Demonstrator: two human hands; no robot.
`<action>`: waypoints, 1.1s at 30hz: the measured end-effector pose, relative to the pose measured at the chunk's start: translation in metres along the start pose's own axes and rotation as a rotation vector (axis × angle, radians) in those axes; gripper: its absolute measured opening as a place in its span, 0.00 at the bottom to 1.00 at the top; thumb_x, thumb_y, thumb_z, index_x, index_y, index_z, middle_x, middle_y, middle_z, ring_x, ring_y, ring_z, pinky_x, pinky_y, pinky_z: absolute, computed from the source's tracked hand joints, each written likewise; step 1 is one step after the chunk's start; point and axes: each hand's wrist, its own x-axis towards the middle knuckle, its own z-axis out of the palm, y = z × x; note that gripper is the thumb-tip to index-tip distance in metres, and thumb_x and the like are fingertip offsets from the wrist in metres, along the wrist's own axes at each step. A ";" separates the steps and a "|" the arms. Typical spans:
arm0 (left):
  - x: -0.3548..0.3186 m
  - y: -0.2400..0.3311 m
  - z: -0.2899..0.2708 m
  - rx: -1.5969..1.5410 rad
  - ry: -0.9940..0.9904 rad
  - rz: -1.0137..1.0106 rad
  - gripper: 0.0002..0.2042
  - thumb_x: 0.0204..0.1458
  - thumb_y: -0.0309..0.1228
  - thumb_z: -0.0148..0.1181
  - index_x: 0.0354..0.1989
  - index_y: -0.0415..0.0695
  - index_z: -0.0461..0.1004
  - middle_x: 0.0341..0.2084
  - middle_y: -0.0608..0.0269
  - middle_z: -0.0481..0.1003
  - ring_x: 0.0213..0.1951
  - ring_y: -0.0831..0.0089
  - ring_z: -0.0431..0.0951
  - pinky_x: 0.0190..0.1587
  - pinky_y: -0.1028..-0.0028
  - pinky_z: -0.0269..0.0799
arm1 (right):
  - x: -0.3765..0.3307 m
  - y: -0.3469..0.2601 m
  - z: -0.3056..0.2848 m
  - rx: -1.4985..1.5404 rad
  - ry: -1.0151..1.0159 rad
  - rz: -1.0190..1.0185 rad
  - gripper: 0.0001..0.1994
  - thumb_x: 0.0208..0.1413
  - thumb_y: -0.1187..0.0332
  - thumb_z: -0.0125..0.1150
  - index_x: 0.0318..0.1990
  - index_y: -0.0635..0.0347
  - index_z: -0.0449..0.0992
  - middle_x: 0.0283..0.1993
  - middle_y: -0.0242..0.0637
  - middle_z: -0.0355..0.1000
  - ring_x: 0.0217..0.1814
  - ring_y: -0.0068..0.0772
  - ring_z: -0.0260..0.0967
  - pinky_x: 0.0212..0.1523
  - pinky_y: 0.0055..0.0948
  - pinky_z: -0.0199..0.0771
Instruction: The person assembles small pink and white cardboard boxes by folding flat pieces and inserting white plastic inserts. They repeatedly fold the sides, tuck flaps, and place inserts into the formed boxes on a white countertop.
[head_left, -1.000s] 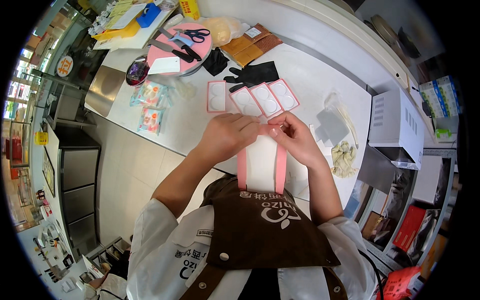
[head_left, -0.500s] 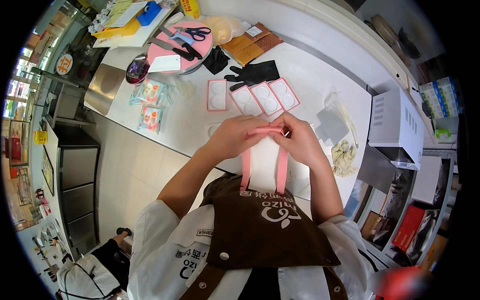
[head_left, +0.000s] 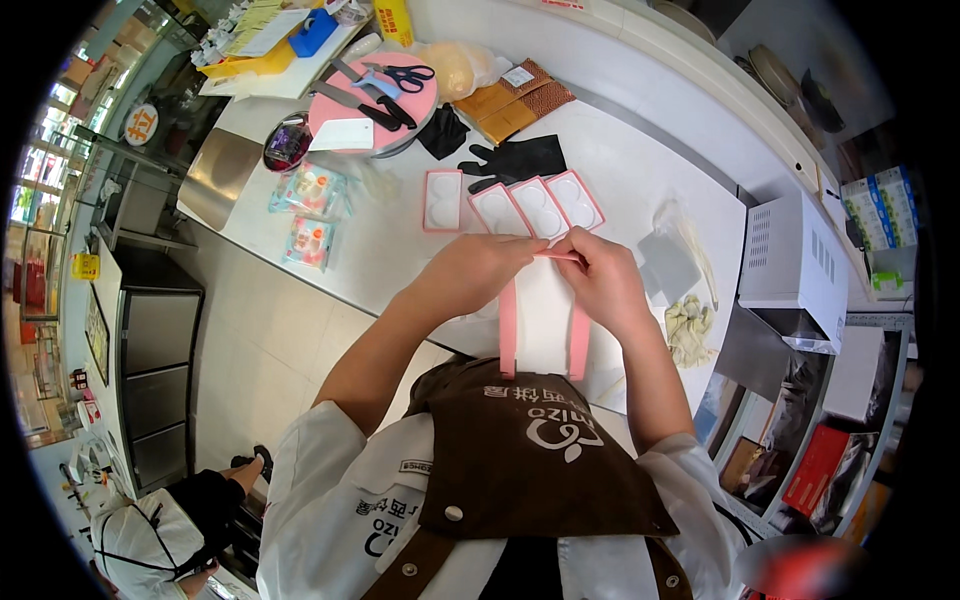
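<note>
Both hands work at the far end of a pink-and-white cardboard box piece, which lies close to my body at the table's edge. Its inside is white, and pink walls stand along its two long sides. My left hand is closed on the far pink edge, its fingertips partly hidden. Opposite it, my right hand pinches the same edge between thumb and fingers. Just beyond are several small pink-rimmed boxes with white two-well inserts, three of them fanned out side by side.
Black gloves lie behind the boxes. A pink round turntable carries knives and scissors. Packs of wipes sit to the left. On the right are a crumpled cloth and a white appliance. Another person is at lower left.
The pink end flap between my hands now sits flatter and narrower. My left hand has turned more over it. The whole view has shifted slightly, and the other person has moved.
</note>
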 end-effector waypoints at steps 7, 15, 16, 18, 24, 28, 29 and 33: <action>0.007 0.004 0.009 0.231 0.251 0.141 0.16 0.54 0.24 0.61 0.52 0.42 0.82 0.46 0.56 0.84 0.42 0.60 0.86 0.43 0.69 0.83 | 0.006 0.000 0.003 0.026 0.101 -0.061 0.07 0.57 0.74 0.66 0.40 0.60 0.74 0.34 0.42 0.79 0.33 0.47 0.78 0.34 0.38 0.77; 0.019 0.021 -0.002 -0.036 0.385 0.082 0.15 0.54 0.18 0.59 0.49 0.41 0.83 0.46 0.56 0.84 0.42 0.63 0.86 0.43 0.69 0.83 | 0.010 0.006 0.007 0.566 0.244 0.007 0.06 0.59 0.77 0.65 0.39 0.59 0.72 0.36 0.31 0.77 0.36 0.20 0.74 0.31 0.25 0.72; 0.017 0.020 0.003 -0.038 0.421 0.077 0.16 0.53 0.17 0.59 0.49 0.41 0.83 0.46 0.56 0.84 0.43 0.64 0.86 0.43 0.69 0.83 | 0.012 0.007 0.008 0.664 0.228 0.026 0.06 0.59 0.78 0.64 0.39 0.59 0.73 0.37 0.29 0.75 0.37 0.17 0.71 0.32 0.23 0.70; 0.014 0.019 0.011 -0.014 0.479 0.085 0.16 0.52 0.17 0.60 0.49 0.42 0.83 0.46 0.57 0.84 0.41 0.64 0.85 0.42 0.69 0.82 | 0.016 0.010 0.012 0.861 0.191 0.065 0.06 0.60 0.79 0.63 0.39 0.58 0.73 0.38 0.25 0.73 0.38 0.13 0.66 0.34 0.20 0.67; 0.008 0.030 0.023 0.014 0.532 0.107 0.16 0.52 0.19 0.64 0.50 0.41 0.83 0.49 0.56 0.83 0.43 0.62 0.84 0.44 0.71 0.80 | 0.008 0.015 0.012 0.870 0.133 0.241 0.05 0.62 0.75 0.65 0.38 0.57 0.74 0.34 0.23 0.71 0.35 0.12 0.63 0.36 0.18 0.65; 0.011 0.027 0.020 -0.338 0.457 -0.030 0.14 0.57 0.24 0.67 0.52 0.41 0.83 0.46 0.57 0.84 0.43 0.69 0.83 0.44 0.72 0.79 | 0.001 0.013 0.020 0.696 0.269 0.143 0.06 0.62 0.71 0.68 0.36 0.59 0.75 0.32 0.24 0.72 0.33 0.14 0.65 0.34 0.20 0.66; 0.010 0.022 0.020 -0.454 0.428 -0.081 0.14 0.58 0.26 0.67 0.52 0.40 0.82 0.45 0.58 0.84 0.43 0.72 0.82 0.44 0.73 0.78 | -0.001 0.010 0.022 0.659 0.280 0.102 0.06 0.62 0.71 0.68 0.35 0.60 0.75 0.31 0.25 0.73 0.33 0.15 0.65 0.34 0.21 0.66; 0.009 0.032 -0.005 -0.582 0.208 -0.320 0.13 0.60 0.28 0.67 0.52 0.39 0.82 0.39 0.63 0.83 0.38 0.79 0.78 0.40 0.75 0.75 | -0.004 0.008 0.020 0.448 0.269 0.024 0.06 0.60 0.71 0.68 0.35 0.61 0.76 0.30 0.30 0.75 0.33 0.20 0.69 0.35 0.24 0.69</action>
